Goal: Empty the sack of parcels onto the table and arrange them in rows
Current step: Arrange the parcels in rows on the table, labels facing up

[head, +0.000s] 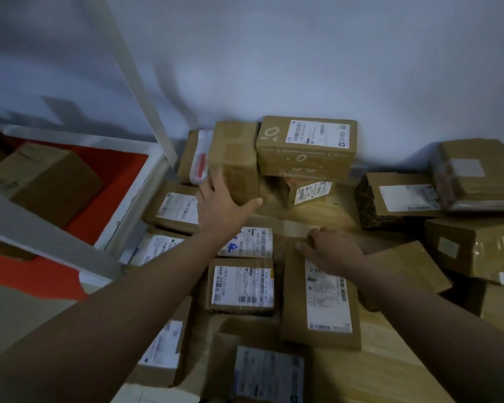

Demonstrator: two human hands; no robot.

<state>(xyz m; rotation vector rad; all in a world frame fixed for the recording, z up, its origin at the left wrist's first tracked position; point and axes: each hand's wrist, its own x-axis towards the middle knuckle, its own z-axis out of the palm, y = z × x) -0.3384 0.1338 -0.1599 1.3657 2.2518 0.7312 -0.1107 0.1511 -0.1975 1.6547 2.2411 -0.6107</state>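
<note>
- Reaching toward twelve o'clock, the left hand (223, 203) is spread wide around the near end of a plain taped box (236, 161), with the thumb set against the box's lower right corner and the fingers laid over its left edge; the box is gripped, and it lies directly at the hand's twelve o'clock.
- The taped box is seen standing against the wall (303, 68), between a parcel with a red-printed label (197, 159) at its nine o'clock and a printed carton (307, 146) at its three o'clock.
- The right hand (330, 248) is laid knuckles-up on the far end of a long flat parcel (320, 295), with the fingers curled over that parcel's top edge; the parcel extends from the hand toward six o'clock.
- At the right hand's nine o'clock, two labelled parcels are lined up one behind the other: a parcel with blue scribble (246, 242) farther off and a parcel marked 8 (242, 285) nearer.
- More parcels are placed along the left edge of the wooden table (384, 367), partly hidden under the left forearm.
- A loose heap of boxes (448, 199) is piled at the right hand's two o'clock.
- A white-framed red shelf (111, 175) holding a brown carton (47, 181) is seen at ten o'clock.
</note>
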